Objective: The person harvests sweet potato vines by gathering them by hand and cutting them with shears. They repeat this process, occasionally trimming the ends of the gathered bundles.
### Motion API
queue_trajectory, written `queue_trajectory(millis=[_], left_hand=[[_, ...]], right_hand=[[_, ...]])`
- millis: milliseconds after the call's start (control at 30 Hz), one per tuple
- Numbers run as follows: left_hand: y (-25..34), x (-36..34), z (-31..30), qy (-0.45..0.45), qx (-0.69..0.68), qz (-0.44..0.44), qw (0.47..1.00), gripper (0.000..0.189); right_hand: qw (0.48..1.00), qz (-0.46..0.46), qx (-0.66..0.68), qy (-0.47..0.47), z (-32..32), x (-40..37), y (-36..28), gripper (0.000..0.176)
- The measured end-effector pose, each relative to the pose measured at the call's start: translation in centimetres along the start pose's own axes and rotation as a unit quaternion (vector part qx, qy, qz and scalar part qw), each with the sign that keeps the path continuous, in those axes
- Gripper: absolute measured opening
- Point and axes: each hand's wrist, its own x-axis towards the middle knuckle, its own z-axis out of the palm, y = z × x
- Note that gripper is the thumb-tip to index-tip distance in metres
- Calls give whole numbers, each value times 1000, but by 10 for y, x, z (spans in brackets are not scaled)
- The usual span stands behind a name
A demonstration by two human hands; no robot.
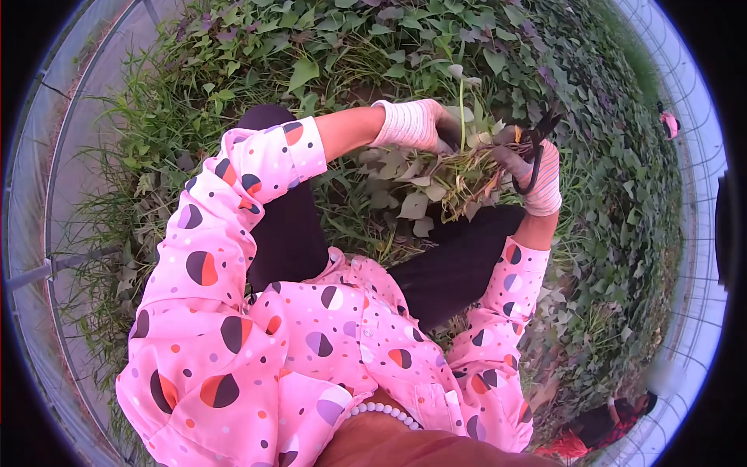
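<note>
My left hand (426, 127), in a striped knit glove with a grey, dirty-looking palm, is closed at the left side of a bunch of leafy vine cuttings (459, 177). Its fingertips are partly hidden by leaves. At the stem end, my right hand (537, 173), gloved alike, grips the same bunch. Black-handled scissors (535, 159) hang on that right hand too, their dark blades pointing up and away. One pale stem (462, 117) sticks upright out of the bunch, which is held above my bent legs.
Dense green vines (342, 47) with some purple leaves surround me, mixed with grass (132, 156). A grey path (101, 140) and metal frame (54, 194) run along the left. Another person (599, 426) is at lower right; something pink (669, 124) shows at far right.
</note>
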Motion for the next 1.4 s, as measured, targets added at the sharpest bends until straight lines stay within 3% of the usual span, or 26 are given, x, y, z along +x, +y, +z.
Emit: queue_trajectory(millis=[67, 133, 200, 267, 333, 467, 533, 567, 600, 733, 800, 867, 900, 933, 967, 1000, 1033, 1067, 1167, 1200, 1267, 1333, 1367, 1400], left_hand=[[9, -2, 3, -19, 54, -66, 996, 29], [3, 5, 0, -10, 82, -58, 995, 30], [8, 4, 1, 77, 71, -40, 994, 27], [16, 3, 1, 104, 49, -31, 993, 25], [24, 1, 1, 131, -36, -20, 991, 24], [28, 4, 2, 121, -104, 16, 987, 26], [30, 3, 1, 119, -125, -5, 985, 26], [35, 0, 1, 108, -144, -9, 984, 25], [34, 2, -3, 114, -100, -2, 988, 23], [36, 2, -6, 110, -25, 49, 992, 21], [41, 0, -5, 92, -8, 58, 994, 18], [41, 0, -6, 89, -7, 23, 996, 19], [43, 0, -11, 68, -2, -50, 996, 36], [44, 0, -12, 68, 4, -46, 997, 36], [42, 0, -12, 26, -168, 14, 985, 47], [42, -1, -11, -17, -335, 73, 939, 58], [45, -3, -11, -75, -297, 114, 945, 85], [46, -6, -7, -73, -296, 115, 946, 85], [53, -5, 13, -80, -62, 93, 990, 74], [53, -9, 21, -48, -104, 84, 990, 65], [34, 5, 28, -12, -35, 162, 986, 70], [38, 10, 34, -53, -128, 110, 984, 67], [21, 14, 36, -2, -8, 211, 977, 61], [16, 14, 34, 0, -9, 211, 977, 61]], right_hand=[[1000, -6, -27, -9, -3, -3, -2, 23], [1000, -3, -8, -3, -3, -1, -1, 22], [1000, -12, 21, 0, -9, -4, 5, 23], [1000, -2, 22, 4, -11, -4, 6, 23], [999, 30, 41, 13, -4, -3, -1, 24], [996, 41, 55, 57, 11, 5, -11, 25], [987, 44, 133, 75, 15, 6, -12, 27], [992, 41, 95, 78, 15, 6, -15, 26], [994, 35, 59, 81, 16, 7, -18, 26], [987, 45, 134, 79, 18, 7, -9, 27], [994, 23, 90, 59, 17, 3, -24, 26], [988, 37, 150, 27, 18, 4, -19, 25], [988, 29, 141, 50, 19, 5, -21, 24], [989, 23, 131, 72, 22, 5, -25, 24], [989, 18, 130, 74, 20, 5, -25, 24], [982, 5, 150, 118, 19, 6, -24, 24], [972, -8, 171, 160, 20, 8, -23, 24], [972, -10, 172, 159, 21, 8, -27, 24], [952, -57, 196, 227, 31, 13, -39, 25], [947, -78, 184, 251, 38, 16, -39, 25], [953, -68, 130, 266, 43, 18, -34, 25], [949, -127, 87, 274, 58, 23, -44, 26], [958, -103, 62, 262, 62, 25, -47, 23], [958, -103, 62, 259, 65, 29, -51, 23]])
